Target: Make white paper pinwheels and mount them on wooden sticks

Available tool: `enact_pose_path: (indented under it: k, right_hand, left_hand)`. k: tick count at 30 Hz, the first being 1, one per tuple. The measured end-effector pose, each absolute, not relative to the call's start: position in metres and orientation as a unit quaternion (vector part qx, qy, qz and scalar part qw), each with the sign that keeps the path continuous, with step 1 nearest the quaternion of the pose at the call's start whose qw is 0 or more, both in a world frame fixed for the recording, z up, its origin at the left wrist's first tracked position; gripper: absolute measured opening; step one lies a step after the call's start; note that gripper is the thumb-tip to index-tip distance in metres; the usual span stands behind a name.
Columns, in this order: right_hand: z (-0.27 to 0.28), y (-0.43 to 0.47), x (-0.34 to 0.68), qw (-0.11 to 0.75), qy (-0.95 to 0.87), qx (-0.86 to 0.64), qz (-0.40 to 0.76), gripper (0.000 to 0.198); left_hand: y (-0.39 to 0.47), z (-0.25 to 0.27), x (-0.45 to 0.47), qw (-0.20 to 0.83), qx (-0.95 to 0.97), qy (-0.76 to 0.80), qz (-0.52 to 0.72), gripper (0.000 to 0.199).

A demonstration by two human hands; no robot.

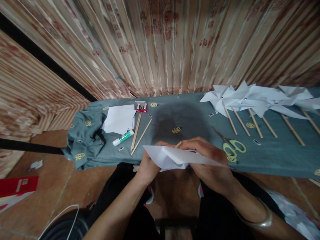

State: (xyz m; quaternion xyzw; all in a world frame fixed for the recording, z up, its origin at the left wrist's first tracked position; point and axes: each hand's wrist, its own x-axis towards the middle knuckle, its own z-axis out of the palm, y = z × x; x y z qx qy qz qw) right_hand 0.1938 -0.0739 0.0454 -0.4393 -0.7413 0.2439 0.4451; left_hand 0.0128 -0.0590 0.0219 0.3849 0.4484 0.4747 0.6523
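A white paper pinwheel [172,157] is held over the front edge of the cloth-covered table, its blades folded inward. My left hand [149,165] grips it from the left, with most of the fingers hidden behind the paper. On the other side my right hand [208,155] is closed around it, fingers curled. The tip of a wooden stick [178,144] shows between the hands by the right fingers; the rest of the stick is hidden. Right of the hands lie scissors [231,146] with green handles, blades pointing away to the left.
On the table [190,116] lie a stack of white paper [118,118], a small red box of pins [141,106], a glue stick [123,137] and several wooden sticks [141,136]. Several finished pinwheels [246,98] lie at the back right. A curtain [160,50] hangs behind.
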Motion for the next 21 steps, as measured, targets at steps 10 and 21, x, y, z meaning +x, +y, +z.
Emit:
enact_pose_path:
  k: [10, 21]
  right_hand:
    - [0.023, -0.058, 0.186, 0.461, -0.49, -0.535, 0.511, 0.026]
    - [-0.002, -0.051, 0.187, 0.45, -0.459, -0.52, 0.563, 0.036]
  left_hand:
    - [-0.057, 0.002, 0.018, 0.635, 0.415, 0.461, 0.461, 0.024]
    - [-0.057, -0.013, 0.021, 0.66, 0.347, 0.489, 0.453, 0.031]
